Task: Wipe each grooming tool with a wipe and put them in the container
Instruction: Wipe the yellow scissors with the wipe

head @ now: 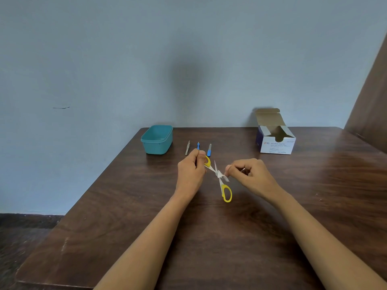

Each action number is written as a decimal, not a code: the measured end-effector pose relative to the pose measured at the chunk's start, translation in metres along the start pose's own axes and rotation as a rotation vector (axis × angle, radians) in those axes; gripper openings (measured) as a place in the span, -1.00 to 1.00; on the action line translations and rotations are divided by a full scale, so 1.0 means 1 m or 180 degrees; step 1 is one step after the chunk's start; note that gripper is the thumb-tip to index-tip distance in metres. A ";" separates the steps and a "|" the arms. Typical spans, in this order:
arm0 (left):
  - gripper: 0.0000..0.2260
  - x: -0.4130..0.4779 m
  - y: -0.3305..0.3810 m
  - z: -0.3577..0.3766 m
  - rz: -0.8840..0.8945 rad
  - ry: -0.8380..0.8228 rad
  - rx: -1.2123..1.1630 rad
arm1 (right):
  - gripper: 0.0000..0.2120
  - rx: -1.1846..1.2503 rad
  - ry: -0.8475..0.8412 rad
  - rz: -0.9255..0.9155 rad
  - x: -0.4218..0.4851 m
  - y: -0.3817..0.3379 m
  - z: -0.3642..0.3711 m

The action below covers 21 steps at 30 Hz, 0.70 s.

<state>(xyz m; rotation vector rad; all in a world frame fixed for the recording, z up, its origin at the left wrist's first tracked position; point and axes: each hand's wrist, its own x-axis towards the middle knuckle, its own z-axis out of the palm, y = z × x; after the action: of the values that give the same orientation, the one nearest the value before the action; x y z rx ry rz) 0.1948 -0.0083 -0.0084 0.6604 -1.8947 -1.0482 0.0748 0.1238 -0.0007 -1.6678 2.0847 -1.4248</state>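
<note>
The left hand is gripping the open scissors while the right hand is pinching the wipe around a blade, where a slip could cut.

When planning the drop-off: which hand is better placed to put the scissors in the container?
Left. The left hand grips the scissors and is nearer the container; right hand pinches the wipe.

Yellow-handled scissors spread open, white wipe on blades; tweezers, small blue tool, blue-handled file flat beside teal container.
</note>
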 end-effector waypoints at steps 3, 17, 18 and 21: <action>-0.77 0.000 0.000 0.002 0.0039 -0.0034 0.0025 | -0.79 0.0083 0.0098 0.0232 0.001 0.001 0.002; -0.75 -0.002 0.001 0.003 0.0215 0.0117 0.0043 | -0.92 0.0447 -0.0331 0.0550 0.003 -0.005 0.005; -0.74 -0.002 0.001 0.003 0.0240 0.0131 0.0038 | -0.92 0.0430 -0.0385 0.0564 0.003 -0.005 0.005; -0.72 -0.001 0.001 0.002 0.0307 0.0171 0.0024 | -0.90 0.0418 -0.0583 0.0599 0.004 -0.005 0.005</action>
<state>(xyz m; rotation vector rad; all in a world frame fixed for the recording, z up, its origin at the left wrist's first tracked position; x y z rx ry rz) 0.1932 -0.0059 -0.0082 0.5897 -1.8661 -0.9534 0.0800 0.1183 0.0020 -1.4506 1.9454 -1.2703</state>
